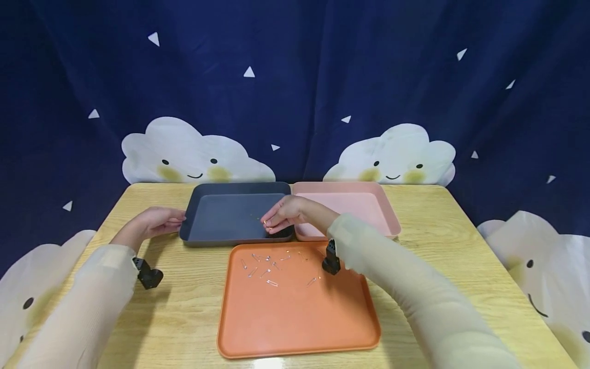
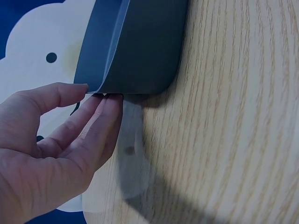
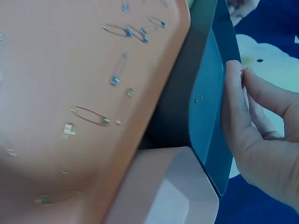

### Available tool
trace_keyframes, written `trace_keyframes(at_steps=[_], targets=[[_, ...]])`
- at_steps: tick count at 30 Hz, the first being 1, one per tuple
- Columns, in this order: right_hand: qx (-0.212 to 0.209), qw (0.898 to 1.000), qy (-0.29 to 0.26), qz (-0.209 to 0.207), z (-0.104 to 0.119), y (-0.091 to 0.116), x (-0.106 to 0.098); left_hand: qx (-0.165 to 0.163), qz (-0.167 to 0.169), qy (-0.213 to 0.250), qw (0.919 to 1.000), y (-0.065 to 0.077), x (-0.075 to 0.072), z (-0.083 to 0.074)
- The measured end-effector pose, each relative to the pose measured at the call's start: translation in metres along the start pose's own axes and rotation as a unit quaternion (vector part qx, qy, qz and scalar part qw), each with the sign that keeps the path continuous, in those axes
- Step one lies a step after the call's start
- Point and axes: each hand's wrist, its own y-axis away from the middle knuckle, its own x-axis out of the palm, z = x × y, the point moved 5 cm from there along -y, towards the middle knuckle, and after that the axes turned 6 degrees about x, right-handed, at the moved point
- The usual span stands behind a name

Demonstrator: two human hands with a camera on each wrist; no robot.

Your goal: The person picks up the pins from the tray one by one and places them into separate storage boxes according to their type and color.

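My left hand (image 1: 161, 220) holds the left end of a dark grey tray (image 1: 216, 218), thumb at the rim and fingertips against the outer wall. Over that tray's right part, my right hand (image 1: 286, 212) pinches a tiny gold-coloured piece (image 3: 242, 73) between thumb and fingertips; its exact kind is too small to tell. A couple of similar small bits (image 3: 198, 99) lie on the dark tray's floor. Nearer, an orange tray (image 1: 299, 323) carries several silver safety pins (image 1: 272, 283) and a few small gold-coloured pieces (image 1: 306, 259).
A pink tray (image 1: 364, 205) stands against the dark tray's right end, under my right wrist. The orange tray lies just in front of both. Behind the wooden table (image 1: 428, 246) hangs a navy curtain (image 1: 295, 92) with clouds on it.
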Motion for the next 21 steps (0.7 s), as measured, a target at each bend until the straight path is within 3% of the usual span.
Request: trace_keyframes(at_steps=[12, 21], targets=[[0.033, 0.999, 0.001, -0.043, 0.024, -0.037, -0.011, 0.006, -0.005, 0.021, 0.9997, -0.003, -0.003, 0.001], [0.044, 0.993, 0.066, -0.083, 0.040, -0.054, -0.014, -0.010, -0.004, 0.010, 0.9999, -0.003, -0.002, 0.001]])
